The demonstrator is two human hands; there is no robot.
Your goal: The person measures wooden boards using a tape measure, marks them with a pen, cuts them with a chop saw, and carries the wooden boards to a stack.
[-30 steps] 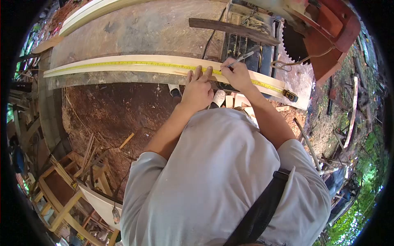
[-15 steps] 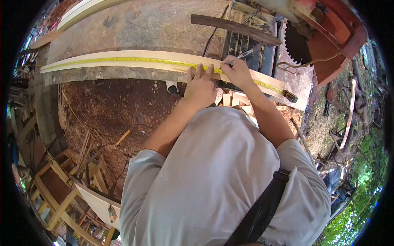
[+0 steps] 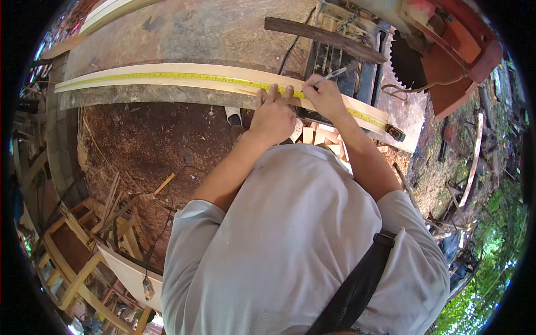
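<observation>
A long pale board [image 3: 234,72] lies across the near side of the worktable [image 3: 195,36]. Along it runs the yellow blade of a tape measure [image 3: 184,76], pulled out from its black and yellow case at the board's right end. My left hand [image 3: 273,120] rests on the blade and board with fingers spread. Just to its right, my right hand [image 3: 325,100] is closed around a slim pen [image 3: 335,73], which tilts up to the right. The pen's tip is at the board by the tape, mostly hidden by my fingers.
A toothed circular saw blade [image 3: 405,61] stands exposed at the upper right beside a red metal guard [image 3: 458,84]. A dark wooden strip [image 3: 324,39] lies across the table's back. Below are offcuts [image 3: 321,137], sawdust and, lower left, wooden frames [image 3: 78,273].
The view has shifted slightly. Both hands stay at nearly the same spot on the board, and the tape measure lies as before.
</observation>
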